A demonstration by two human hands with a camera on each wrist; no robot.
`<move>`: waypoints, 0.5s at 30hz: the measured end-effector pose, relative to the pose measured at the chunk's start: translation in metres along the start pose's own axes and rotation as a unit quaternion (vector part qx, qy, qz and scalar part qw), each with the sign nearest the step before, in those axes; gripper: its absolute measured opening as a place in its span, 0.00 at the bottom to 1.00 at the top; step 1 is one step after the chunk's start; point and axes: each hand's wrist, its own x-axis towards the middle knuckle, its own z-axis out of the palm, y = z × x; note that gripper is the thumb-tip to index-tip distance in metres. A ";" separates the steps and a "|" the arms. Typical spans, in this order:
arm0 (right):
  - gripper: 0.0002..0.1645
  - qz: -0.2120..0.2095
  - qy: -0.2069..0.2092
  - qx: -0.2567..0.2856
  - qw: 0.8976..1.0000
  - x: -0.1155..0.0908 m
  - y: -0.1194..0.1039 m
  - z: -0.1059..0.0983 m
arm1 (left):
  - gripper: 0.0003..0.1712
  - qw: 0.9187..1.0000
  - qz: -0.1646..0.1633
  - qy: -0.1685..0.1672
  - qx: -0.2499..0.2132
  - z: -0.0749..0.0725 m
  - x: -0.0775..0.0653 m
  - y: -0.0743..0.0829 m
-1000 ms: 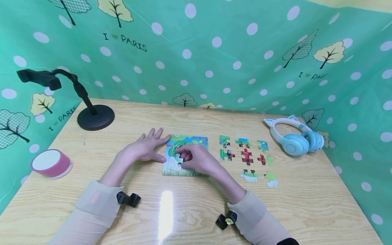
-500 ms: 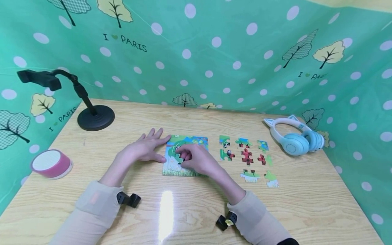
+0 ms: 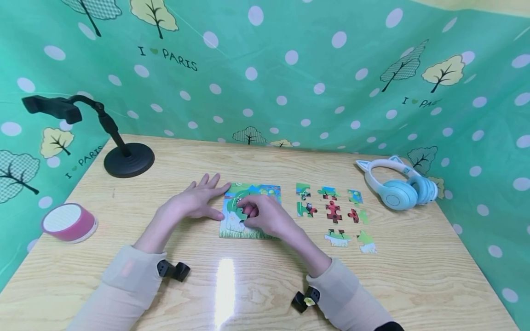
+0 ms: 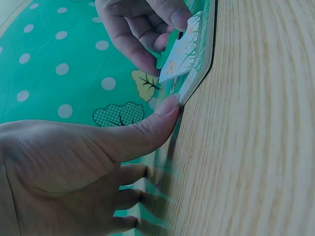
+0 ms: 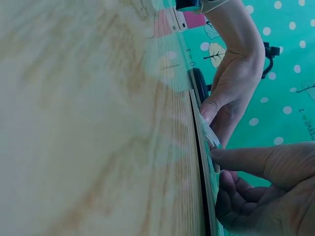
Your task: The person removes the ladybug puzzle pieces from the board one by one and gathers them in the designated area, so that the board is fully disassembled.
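My right hand (image 3: 267, 214) pinches a white and green jigsaw piece (image 4: 178, 56) between thumb and fingers, over the lower left of the puzzle board (image 3: 252, 233). Seen from the left wrist, the piece tilts, its lower edge close over the board's grass-printed border. My left hand (image 3: 194, 200) is spread at the board's left side, with its thumb (image 4: 165, 110) touching the edge and a fingertip at the upper left corner. Much of the board's picture is hidden under the right hand.
Several loose jigsaw pieces lie right of the board, among them a red one (image 3: 334, 212) and a white-green one (image 3: 338, 237). Blue cat-ear headphones (image 3: 399, 193) sit at the far right. On the left are a black stand (image 3: 129, 159) and a pink round speaker (image 3: 69, 221).
The jigsaw piece in my right hand has shifted very slightly on the board. The left hand and the loose pieces stay where they were.
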 end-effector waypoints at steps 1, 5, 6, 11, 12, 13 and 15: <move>0.22 -0.001 0.000 0.000 1.000 0.000 0.000 0.000 | 0.51 1.000 0.000 0.000 0.000 0.000 0.000 0.000; 0.22 -0.004 0.003 -0.003 1.000 0.000 0.000 -0.002 | 0.51 1.000 0.002 0.002 0.002 -0.001 -0.001 0.001; 0.22 -0.003 0.003 -0.004 1.000 -0.001 0.000 -0.002 | 0.52 1.000 0.002 0.001 0.003 -0.001 -0.001 0.001; 0.24 -0.006 0.006 -0.014 1.000 -0.002 0.002 -0.005 | 0.52 1.000 0.003 0.001 0.011 0.000 -0.002 0.000; 0.24 -0.006 0.007 -0.017 1.000 -0.002 0.002 -0.005 | 0.52 1.000 0.002 0.000 0.011 0.000 -0.002 0.000; 0.24 -0.007 0.007 -0.018 1.000 -0.002 0.002 -0.006 | 0.52 1.000 0.002 0.000 0.011 0.001 -0.001 0.000; 0.24 -0.008 0.007 -0.016 1.000 -0.003 0.003 -0.008 | 0.52 1.000 0.002 0.000 0.011 0.000 -0.001 0.000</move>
